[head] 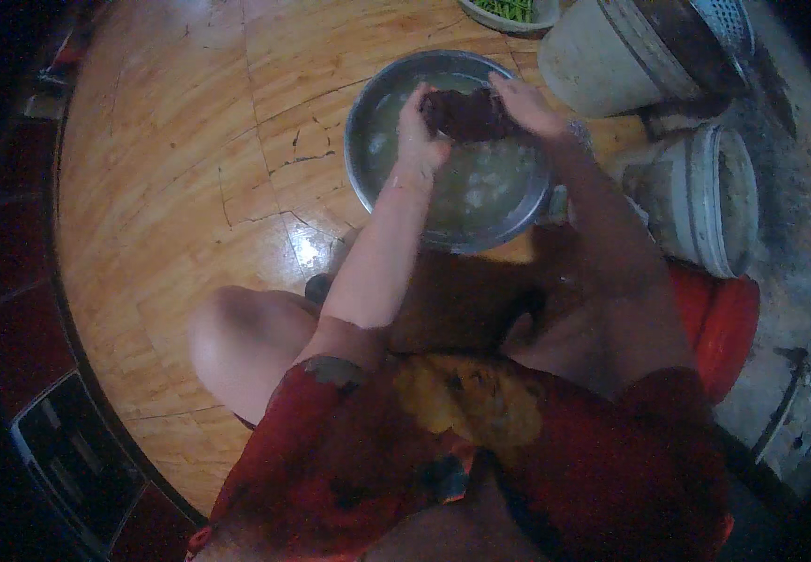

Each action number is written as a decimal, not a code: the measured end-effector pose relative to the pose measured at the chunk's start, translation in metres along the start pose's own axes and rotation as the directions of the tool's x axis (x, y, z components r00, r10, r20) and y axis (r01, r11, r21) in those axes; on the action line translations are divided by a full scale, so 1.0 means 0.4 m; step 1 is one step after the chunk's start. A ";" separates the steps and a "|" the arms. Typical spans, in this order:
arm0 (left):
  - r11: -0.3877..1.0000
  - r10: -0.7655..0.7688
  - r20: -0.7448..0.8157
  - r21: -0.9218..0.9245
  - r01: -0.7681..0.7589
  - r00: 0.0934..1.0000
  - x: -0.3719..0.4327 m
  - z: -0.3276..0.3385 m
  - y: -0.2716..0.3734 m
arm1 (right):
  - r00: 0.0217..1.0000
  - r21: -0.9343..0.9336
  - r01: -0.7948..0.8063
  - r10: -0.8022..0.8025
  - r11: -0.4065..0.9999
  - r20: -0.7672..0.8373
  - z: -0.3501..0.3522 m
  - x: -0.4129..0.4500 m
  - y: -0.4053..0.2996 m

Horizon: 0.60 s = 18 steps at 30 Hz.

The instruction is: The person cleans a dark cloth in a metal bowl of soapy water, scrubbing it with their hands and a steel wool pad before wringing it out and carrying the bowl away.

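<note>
A round metal basin [351, 151] of cloudy water [479, 186] stands on the floor before me, with pale blotches on the surface. Over its far half, my left hand [422, 130] grips one end of a dark reddish-brown lump [467, 114]. My right hand [528, 105] presses against the lump's other end, its fingers stretched along the side. Blur and dim light leave unclear whether the lump is cloth or something else.
Beyond the basin sits a bowl of green vegetables [507, 10]. At right, a large pale bucket [588, 60] lies tilted, near a smaller white bucket [665, 190] on its side and a red plastic container [725, 330]. Wood-patterned flooring [167, 211] extends left.
</note>
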<state>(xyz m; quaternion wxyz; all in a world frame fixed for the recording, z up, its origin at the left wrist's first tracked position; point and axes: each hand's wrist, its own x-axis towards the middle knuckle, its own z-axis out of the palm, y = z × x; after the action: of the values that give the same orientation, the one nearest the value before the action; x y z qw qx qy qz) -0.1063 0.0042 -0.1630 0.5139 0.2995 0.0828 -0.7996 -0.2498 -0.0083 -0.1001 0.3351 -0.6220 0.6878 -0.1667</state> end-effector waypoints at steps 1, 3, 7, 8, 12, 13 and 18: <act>0.999 0.031 0.030 -0.030 -0.030 0.999 0.009 -0.011 0.025 | 0.938 0.342 -0.307 0.221 0.888 0.268 -0.031 -0.008 0.002; 0.997 0.047 0.095 -0.066 -0.041 0.994 0.005 -0.029 0.045 | 0.913 0.353 -0.311 0.174 0.882 0.369 -0.073 -0.030 0.041; 0.976 0.074 0.163 -0.213 -0.038 0.984 -0.002 -0.047 -0.005 | 0.892 0.496 -0.187 -0.065 0.848 0.448 -0.083 -0.048 0.055; 0.976 0.080 0.161 -0.214 -0.045 0.984 0.002 -0.060 -0.014 | 0.913 0.567 -0.077 -0.172 0.820 0.371 -0.071 -0.061 0.047; 0.991 -0.133 0.167 0.018 0.132 0.977 -0.014 0.003 -0.045 | 0.903 0.708 -0.187 -0.164 0.681 0.396 -0.072 -0.093 0.030; 0.985 -0.172 0.247 0.060 0.162 0.954 -0.037 0.034 -0.035 | 0.888 0.697 -0.230 -0.146 0.679 0.435 -0.057 -0.087 0.043; 0.894 0.019 0.116 0.442 -0.069 0.993 -0.001 0.034 0.019 | 0.955 0.246 0.004 -0.076 0.969 0.286 -0.034 -0.029 0.093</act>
<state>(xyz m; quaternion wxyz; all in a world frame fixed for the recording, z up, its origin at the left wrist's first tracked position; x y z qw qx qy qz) -0.1047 -0.0050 -0.1503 0.4534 0.3669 -0.1372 -0.8006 -0.2867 0.0065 -0.1114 0.5034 -0.6080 0.5922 -0.1621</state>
